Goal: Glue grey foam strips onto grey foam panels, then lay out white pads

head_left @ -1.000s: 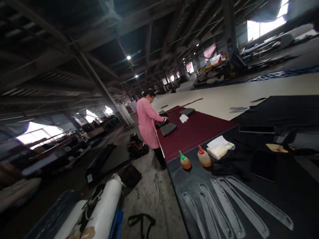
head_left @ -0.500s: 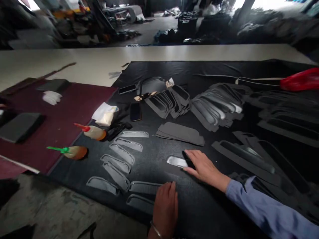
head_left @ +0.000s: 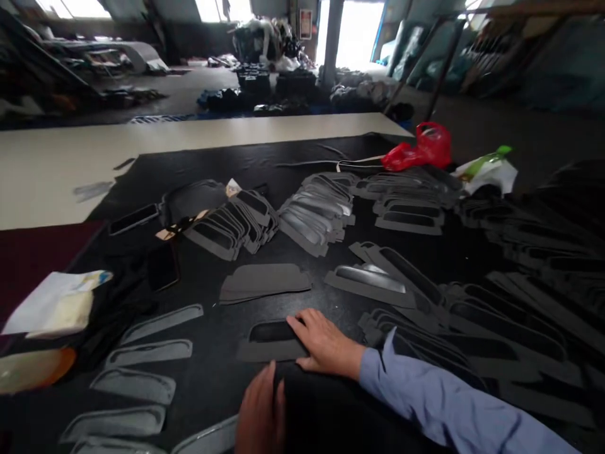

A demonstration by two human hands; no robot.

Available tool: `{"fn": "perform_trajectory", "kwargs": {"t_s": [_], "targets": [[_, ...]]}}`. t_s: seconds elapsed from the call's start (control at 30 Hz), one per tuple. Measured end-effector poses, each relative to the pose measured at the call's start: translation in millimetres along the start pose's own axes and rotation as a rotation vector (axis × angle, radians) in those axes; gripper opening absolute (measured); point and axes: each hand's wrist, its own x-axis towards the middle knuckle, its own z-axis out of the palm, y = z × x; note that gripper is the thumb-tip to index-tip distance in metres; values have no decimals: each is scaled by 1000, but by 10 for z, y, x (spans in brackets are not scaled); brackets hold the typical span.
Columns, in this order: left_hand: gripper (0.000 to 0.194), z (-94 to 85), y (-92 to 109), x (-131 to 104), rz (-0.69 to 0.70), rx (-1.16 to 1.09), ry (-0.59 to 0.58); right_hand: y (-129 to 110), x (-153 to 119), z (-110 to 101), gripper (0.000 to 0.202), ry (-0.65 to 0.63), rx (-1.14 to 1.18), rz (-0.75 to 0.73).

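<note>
My right hand [head_left: 326, 343] lies over the right end of a flat dark grey piece [head_left: 271, 350] with a rounded, slot-shaped black area in it. Its fingers are spread, the thumb near the lower edge. Just below that piece is my left hand [head_left: 259, 410], fingers stretched out and somewhat blurred, holding nothing visible. To its left lie several grey curved strips with shiny rims [head_left: 135, 384]. Beyond the piece rests a small stack of plain grey pieces [head_left: 265, 282]. Right of it are overlapping slotted pieces [head_left: 371, 284].
More slotted pieces [head_left: 316, 214] lie in fanned piles across the black sheet [head_left: 212, 340]. Phones [head_left: 163, 265], white paper [head_left: 47, 302] and a bottle with orange liquid [head_left: 38, 371] are at left. A red plastic bag [head_left: 432, 146] sits at the far right.
The view has swung to the right, bringing the whole red bag and more piles into sight. Both hands stay close to the slotted piece, whose bright glare has gone dark.
</note>
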Motion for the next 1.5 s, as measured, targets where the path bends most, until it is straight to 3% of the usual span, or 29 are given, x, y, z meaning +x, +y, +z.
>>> {"fn": "perform_trajectory", "kwargs": {"t_s": [0.13,0.2,0.33,0.43,0.53,0.7,0.87,1.0,1.1,1.17,1.23,1.3,1.4,1.5], "targets": [[63,-247,-43,465,-487,-54,159,53,-35,-102,74,99,49,-72],[73,-325,-132,673,-708,-253,123,82,-37,-126,74,141,59,-115],[52,-384,-254,877,-962,-833,-119,110,-33,-163,74,188,46,-181],[42,-399,-224,901,-1060,-998,-125,136,-30,-185,73,193,11,-217],[41,-405,-167,914,-1101,-1035,-100,174,-26,-208,73,196,-20,-229],[39,-353,-104,1042,-981,-910,-68,240,-11,-338,73,198,-58,-221],[61,-402,-66,1163,-901,-750,61,487,-126,-665,64,173,-101,-123],[66,-567,-197,897,-950,-648,149,1029,-427,-833,64,247,-187,-8],[70,-680,-299,534,-1053,-624,132,1472,-633,-838,64,305,-275,74],[70,-736,-329,308,-1104,-608,113,1607,-640,-813,62,299,-341,121],[68,-790,-325,125,-1142,-593,113,1524,-504,-764,59,262,-355,115],[65,-851,-301,-26,-1173,-556,144,1215,-268,-663,52,179,-291,53],[60,-946,-262,-247,-1228,-448,225,474,58,-393,33,-28,-122,-81],[54,-1015,-213,-502,-1289,-368,290,-255,161,-28,24,-230,-21,-224]]}}
